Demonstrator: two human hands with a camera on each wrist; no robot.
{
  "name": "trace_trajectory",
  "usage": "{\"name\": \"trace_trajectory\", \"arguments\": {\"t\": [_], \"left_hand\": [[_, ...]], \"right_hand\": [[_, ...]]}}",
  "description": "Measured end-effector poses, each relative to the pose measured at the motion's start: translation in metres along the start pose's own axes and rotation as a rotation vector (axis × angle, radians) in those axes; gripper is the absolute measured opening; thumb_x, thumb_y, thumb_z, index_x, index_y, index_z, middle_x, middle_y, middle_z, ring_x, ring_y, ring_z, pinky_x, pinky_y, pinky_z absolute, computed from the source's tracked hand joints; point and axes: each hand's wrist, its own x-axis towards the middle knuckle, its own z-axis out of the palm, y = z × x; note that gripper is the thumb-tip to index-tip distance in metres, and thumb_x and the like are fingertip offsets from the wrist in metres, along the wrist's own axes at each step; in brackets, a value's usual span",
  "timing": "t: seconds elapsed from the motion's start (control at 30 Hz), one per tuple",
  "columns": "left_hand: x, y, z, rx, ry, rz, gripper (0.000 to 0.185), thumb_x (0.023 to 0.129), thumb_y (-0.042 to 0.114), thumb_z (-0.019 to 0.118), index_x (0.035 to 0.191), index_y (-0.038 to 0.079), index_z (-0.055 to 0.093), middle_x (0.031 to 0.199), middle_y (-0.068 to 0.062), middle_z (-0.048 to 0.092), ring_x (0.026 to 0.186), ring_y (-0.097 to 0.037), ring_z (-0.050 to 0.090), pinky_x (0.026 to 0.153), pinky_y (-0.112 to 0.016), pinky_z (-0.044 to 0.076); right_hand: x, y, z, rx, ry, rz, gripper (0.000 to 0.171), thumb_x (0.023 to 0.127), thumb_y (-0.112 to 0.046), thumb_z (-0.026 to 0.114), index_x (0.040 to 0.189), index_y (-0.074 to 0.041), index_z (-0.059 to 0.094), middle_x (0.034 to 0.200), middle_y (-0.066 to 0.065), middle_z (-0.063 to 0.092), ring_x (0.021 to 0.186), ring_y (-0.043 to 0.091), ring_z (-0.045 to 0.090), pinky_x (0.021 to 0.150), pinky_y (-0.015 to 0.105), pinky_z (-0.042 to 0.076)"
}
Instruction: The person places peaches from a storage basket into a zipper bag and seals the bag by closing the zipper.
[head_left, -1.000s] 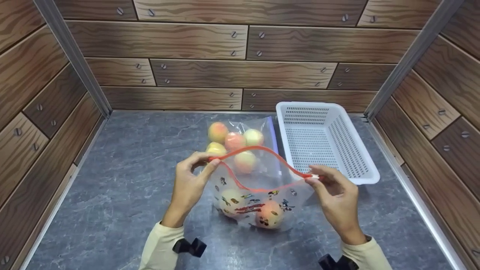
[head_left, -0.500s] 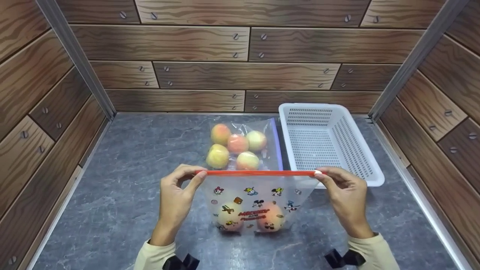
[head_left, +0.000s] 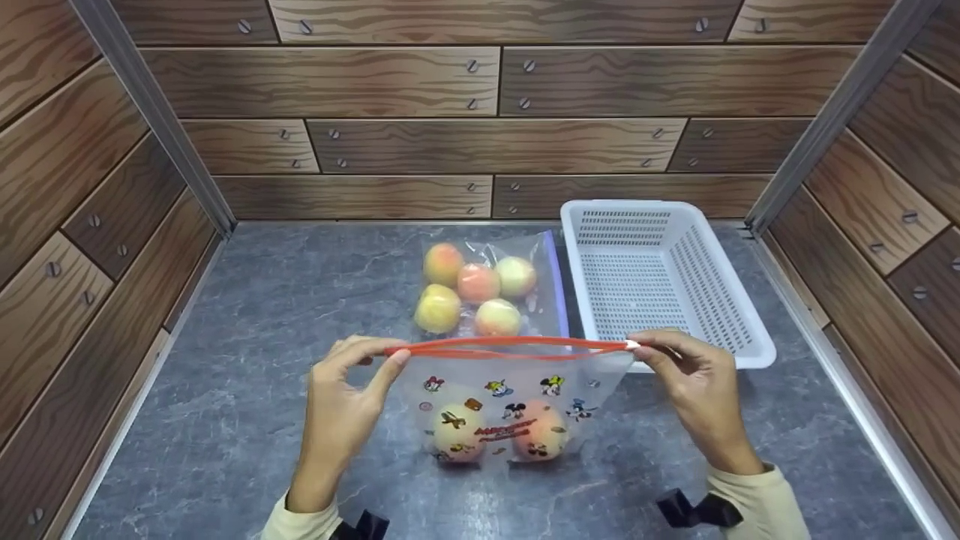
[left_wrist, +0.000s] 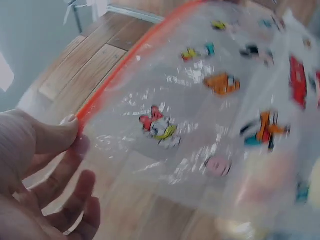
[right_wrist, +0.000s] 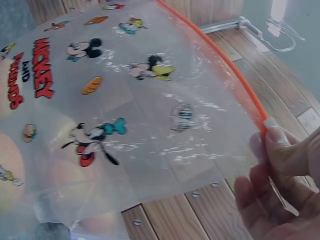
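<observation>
A clear zip bag [head_left: 510,405] printed with cartoon figures hangs upright over the grey table, two peaches [head_left: 457,433] inside at its bottom. Its orange zip strip [head_left: 510,346] is stretched nearly straight, with a thin gap showing between its two lips. My left hand [head_left: 352,375] pinches the strip's left end [left_wrist: 82,116]. My right hand [head_left: 686,367] pinches the right end [right_wrist: 262,122]. The wrist views show the printed film [left_wrist: 200,100] and the same film [right_wrist: 125,100] close up.
Behind the held bag lies a second clear bag [head_left: 487,289] with several peaches in it. A white perforated basket [head_left: 720,300] stands at the back right, nothing in it. Wood-pattern walls close in the grey table [head_left: 247,337] on three sides.
A second ago the bag's mouth gaped wide. My hands drew apart and pulled the zip strip straight; since half a second ago it sits slightly higher with a thin gap.
</observation>
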Motion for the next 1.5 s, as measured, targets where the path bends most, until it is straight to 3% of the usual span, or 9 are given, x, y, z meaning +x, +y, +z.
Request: {"name": "trace_trajectory", "arguments": {"t": [0.17, 0.23, 0.33, 0.47, 0.57, 0.77, 1.07, 1.23, 1.5], "left_hand": [[0.010, 0.036, 0.016, 0.337, -0.044, 0.231, 0.048, 0.078, 0.031, 0.088, 0.118, 0.009, 0.073, 0.113, -0.005, 0.073, 0.107, -0.024, 0.062, 0.093, -0.043, 0.048], [0.015, 0.054, 0.030, 0.418, -0.103, 0.334, 0.051, 0.079, 0.038, 0.086, 0.120, 0.010, 0.072, 0.113, -0.006, 0.073, 0.107, -0.026, 0.061, 0.093, -0.046, 0.048], [0.023, 0.082, 0.055, 0.493, -0.251, 0.454, 0.046, 0.082, 0.043, 0.082, 0.117, 0.015, 0.073, 0.112, -0.002, 0.073, 0.106, -0.023, 0.063, 0.093, -0.043, 0.049], [0.030, 0.108, 0.091, 0.597, -0.488, 0.513, 0.041, 0.087, 0.048, 0.076, 0.119, 0.022, 0.072, 0.113, 0.004, 0.072, 0.106, -0.018, 0.063, 0.093, -0.035, 0.049], [0.036, 0.116, 0.114, 0.675, -0.589, 0.528, 0.037, 0.089, 0.051, 0.073, 0.117, 0.026, 0.072, 0.108, 0.007, 0.072, 0.099, -0.015, 0.063, 0.087, -0.030, 0.049], [0.043, 0.116, 0.143, 0.715, -0.586, 0.516, 0.018, 0.090, 0.044, 0.074, 0.094, 0.026, 0.076, 0.087, 0.009, 0.071, 0.082, -0.016, 0.064, 0.070, -0.031, 0.048], [0.046, 0.116, 0.156, 0.724, -0.546, 0.463, 0.018, 0.090, 0.035, 0.076, 0.075, 0.025, 0.075, 0.064, 0.009, 0.063, 0.067, -0.015, 0.062, 0.059, -0.031, 0.045], [0.042, 0.113, 0.161, 0.769, -0.515, 0.488, 0.017, 0.081, 0.023, 0.078, 0.067, 0.026, 0.068, 0.062, 0.010, 0.061, 0.068, -0.015, 0.063, 0.064, -0.031, 0.048], [0.040, 0.112, 0.165, 0.789, -0.496, 0.506, 0.018, 0.068, 0.015, 0.075, 0.063, 0.026, 0.062, 0.061, 0.010, 0.060, 0.069, -0.013, 0.062, 0.075, -0.032, 0.047]], "right_hand": [[0.000, -0.002, -0.004, 0.016, 0.031, 0.051, 0.014, 0.081, 0.023, 0.070, 0.094, 0.020, 0.068, 0.090, 0.014, 0.075, 0.082, 0.016, 0.072, 0.075, 0.022, 0.059], [-0.001, -0.001, -0.005, 0.038, 0.046, 0.056, 0.014, 0.080, 0.021, 0.072, 0.093, 0.020, 0.067, 0.088, 0.014, 0.074, 0.079, 0.016, 0.072, 0.074, 0.022, 0.059], [-0.003, 0.001, -0.006, 0.065, 0.047, 0.049, 0.011, 0.082, 0.021, 0.070, 0.092, 0.020, 0.067, 0.089, 0.014, 0.074, 0.080, 0.015, 0.071, 0.073, 0.021, 0.058], [-0.004, 0.000, -0.007, 0.069, 0.038, 0.036, 0.008, 0.084, 0.022, 0.066, 0.093, 0.021, 0.066, 0.092, 0.014, 0.072, 0.081, 0.016, 0.069, 0.076, 0.022, 0.058], [-0.002, -0.001, -0.005, 0.050, 0.046, 0.038, 0.007, 0.086, 0.022, 0.065, 0.093, 0.022, 0.066, 0.092, 0.014, 0.072, 0.079, 0.018, 0.068, 0.076, 0.023, 0.058], [-0.001, -0.004, 0.004, 0.070, 0.102, 0.067, 0.007, 0.084, 0.024, 0.065, 0.090, 0.022, 0.066, 0.087, 0.013, 0.074, 0.077, 0.017, 0.071, 0.069, 0.022, 0.058], [-0.004, -0.006, 0.011, 0.009, 0.143, 0.031, 0.006, 0.083, 0.023, 0.067, 0.088, 0.021, 0.064, 0.085, 0.009, 0.074, 0.076, 0.013, 0.070, 0.068, 0.018, 0.056], [-0.007, -0.004, 0.016, -0.055, 0.161, -0.022, 0.006, 0.083, 0.023, 0.067, 0.086, 0.020, 0.063, 0.085, 0.006, 0.073, 0.075, 0.011, 0.069, 0.066, 0.016, 0.054], [-0.009, -0.005, 0.021, -0.299, 0.239, -0.026, 0.009, 0.082, 0.023, 0.068, 0.085, 0.015, 0.065, 0.078, 0.000, 0.065, 0.065, 0.007, 0.053, 0.055, 0.013, 0.043]]}}
